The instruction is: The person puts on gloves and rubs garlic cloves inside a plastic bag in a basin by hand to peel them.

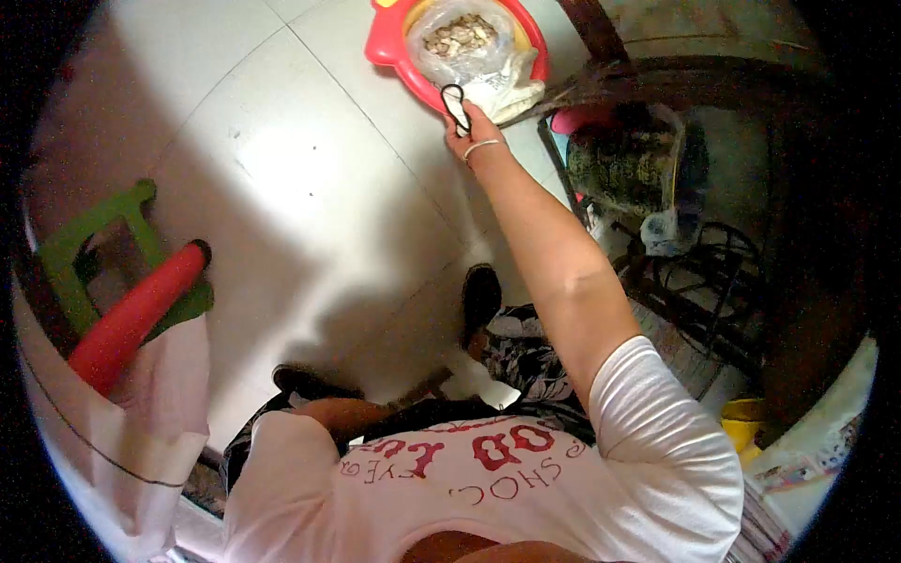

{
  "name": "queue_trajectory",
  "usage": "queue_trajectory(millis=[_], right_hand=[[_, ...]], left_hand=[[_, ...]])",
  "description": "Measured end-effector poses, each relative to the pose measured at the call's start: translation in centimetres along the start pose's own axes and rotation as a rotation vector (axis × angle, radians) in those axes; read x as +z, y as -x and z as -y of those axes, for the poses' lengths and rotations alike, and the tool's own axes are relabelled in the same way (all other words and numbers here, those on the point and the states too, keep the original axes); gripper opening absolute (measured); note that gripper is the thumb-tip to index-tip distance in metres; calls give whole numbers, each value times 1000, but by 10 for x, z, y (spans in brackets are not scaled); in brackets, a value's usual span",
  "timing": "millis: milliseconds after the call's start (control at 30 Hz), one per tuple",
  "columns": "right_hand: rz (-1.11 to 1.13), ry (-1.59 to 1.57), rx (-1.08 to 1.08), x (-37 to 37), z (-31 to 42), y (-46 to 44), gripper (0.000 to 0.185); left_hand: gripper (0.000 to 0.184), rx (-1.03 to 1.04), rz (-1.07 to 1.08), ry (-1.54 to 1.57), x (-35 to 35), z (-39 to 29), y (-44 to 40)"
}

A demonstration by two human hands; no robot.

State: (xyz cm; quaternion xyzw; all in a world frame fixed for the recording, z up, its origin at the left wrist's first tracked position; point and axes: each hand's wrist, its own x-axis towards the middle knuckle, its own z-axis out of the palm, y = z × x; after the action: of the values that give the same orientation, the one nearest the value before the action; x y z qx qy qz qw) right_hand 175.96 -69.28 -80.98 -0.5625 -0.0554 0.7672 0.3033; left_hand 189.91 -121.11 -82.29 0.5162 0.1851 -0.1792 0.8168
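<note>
My right hand (466, 129) reaches far forward, with a light band round its wrist. Its fingers are closed on a slim white object with a black looped rim (455, 105), whose kind I cannot make out. Just beyond it, a red plastic basin (424, 86) holds a clear plastic bag (434, 68) with small brownish pieces (460, 38) inside. Crumpled whitish plastic (502, 94) lies at the basin's near side. Close to my waist, my left hand (434, 383) is in shadow beside a small white piece (483, 385); its fingers are not clear.
A green plastic stool (141, 220) and a red rounded bar (141, 319) stand at the left. Dark furniture (704, 80) and a black wire rack (713, 272) line the right side. Something yellow (743, 422) sits low at the right. Pale tiles (310, 178) cover the floor.
</note>
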Motion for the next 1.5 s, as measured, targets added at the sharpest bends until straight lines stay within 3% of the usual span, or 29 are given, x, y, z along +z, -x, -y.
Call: queue_trajectory(millis=[233,267,367,400,467,667,767,800,900,967,1000,1100,1133,1233,1300,1333,1367,1400,1500], right_hand=[[9,-43,12,-14,4,-5,21],[125,119,-160,-41,-9,-44,18],[205,327,-316,-43,-12,-21,17],[256,436,-508,-32,-6,-5,17],[199,131,-36,-41,9,-22,18],[-117,275,10,-3,28,25,17],[-101,325,31,2,41,40,16],[31,459,-20,-5,43,37,16],[-146,404,113,-4,53,25,15],[187,735,-291,-71,32,-45,15],[242,791,-390,-85,27,-62,14],[-93,488,190,-8,60,26,14],[55,618,56,-37,43,3,14],[-186,406,259,-8,50,38,14],[-266,378,322,5,57,50,14],[-301,376,336,11,61,54,14],[-334,386,361,15,58,59,15],[-362,408,386,23,65,61,15],[-343,629,397,45,85,61,18]], left_hand=[[31,-88,59,-31,-34,-15,56],[31,-99,68,-42,-40,-17,65],[32,-108,90,-55,-54,-18,84],[32,-117,98,-66,-62,-14,92],[33,-128,95,-72,-71,-12,105],[34,-156,67,-78,-109,-15,159],[35,-165,72,-102,-136,-15,188],[35,-168,78,-114,-148,-15,197],[36,-167,66,-160,-198,-17,227],[36,-172,42,-197,-236,-23,255],[36,-165,22,-213,-259,-29,270],[37,-133,-77,-213,-324,-64,325],[37,-109,-138,-193,-348,-79,344],[23,-113,-481,88,-389,-145,420],[17,140,-778,187,-413,-128,436],[19,97,-917,-33,-424,-152,466],[19,-6,-1022,-46,-417,-149,475],[15,107,-1218,-243,-429,-121,472],[7,2,-1213,-196,-439,-134,513]])
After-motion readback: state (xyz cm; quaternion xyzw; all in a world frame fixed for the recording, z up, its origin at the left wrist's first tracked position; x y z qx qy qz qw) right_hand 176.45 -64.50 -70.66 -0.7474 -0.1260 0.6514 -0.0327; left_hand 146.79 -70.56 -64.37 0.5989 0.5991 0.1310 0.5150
